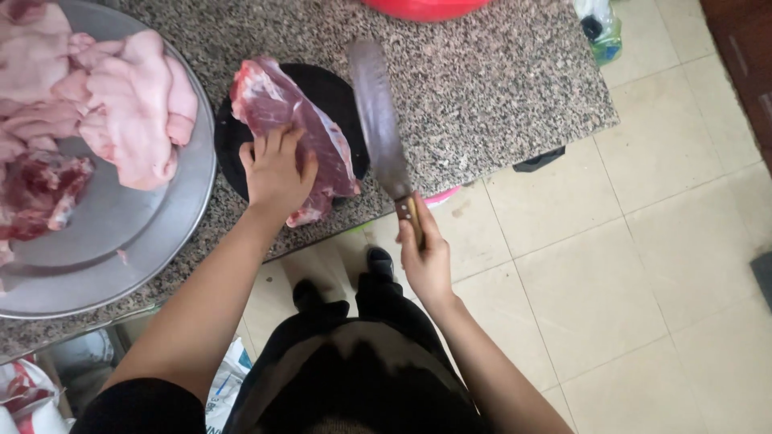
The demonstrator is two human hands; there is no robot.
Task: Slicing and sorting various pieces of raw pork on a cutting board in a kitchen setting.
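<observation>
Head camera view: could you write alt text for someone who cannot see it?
A person's left hand presses a slab of raw red meat on a round black cutting board, while the right hand holds a cleaver raised beside it. A metal tray of pale raw meat sits to the left on the granite counter.

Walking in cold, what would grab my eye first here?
The cleaver, raised over the granite counter in the right hand, its blade blurred. Just left of it, the left hand presses a slab of red meat on a round black board. At far left, a big metal tray holds pale pink cuts and a darker red piece.
</observation>
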